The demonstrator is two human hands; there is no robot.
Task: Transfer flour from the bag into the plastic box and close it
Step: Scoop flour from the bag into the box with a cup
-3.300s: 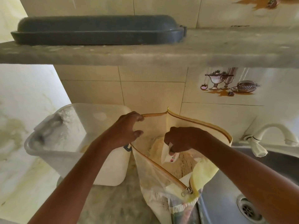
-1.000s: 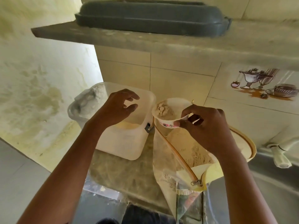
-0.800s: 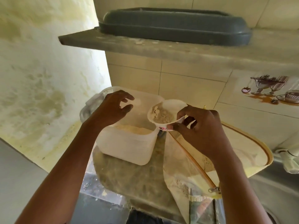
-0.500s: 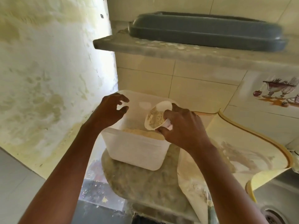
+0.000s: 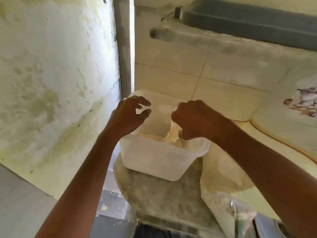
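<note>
Tipping a small cup (image 5: 174, 115) over the plastic box (image 5: 154, 157), the right hand (image 5: 193, 120) curls tightly round it, so that only a sliver of white rim shows at the knuckles; a stream of flour (image 5: 172, 135) falls from it onto the heap already inside, at about 6 o'clock from the hand; the left hand (image 5: 127, 115) hovers over the box's far left corner, fingers bent and spread, gripping nothing, and whether it touches the rim I cannot tell.

The relation that matters: the box sits directly under both hands on the stone counter (image 5: 159, 198), while the bag (image 5: 228, 179) lies at about 4 o'clock from the right hand, touching or just beside the box's right wall; the right hand is plainly the nearer to it, so the next scoop looks like a short swing back to the right. The box's long axis runs roughly from 11 o'clock to 5 o'clock.

A grey lid (image 5: 253, 21) rests on the shelf (image 5: 223, 43) at 1 o'clock, well apart from the box; closing is not yet done.

No brand or writing is legible; only 1 picture tile (image 5: 303, 104) shows at 3 o'clock, blurred.
</note>
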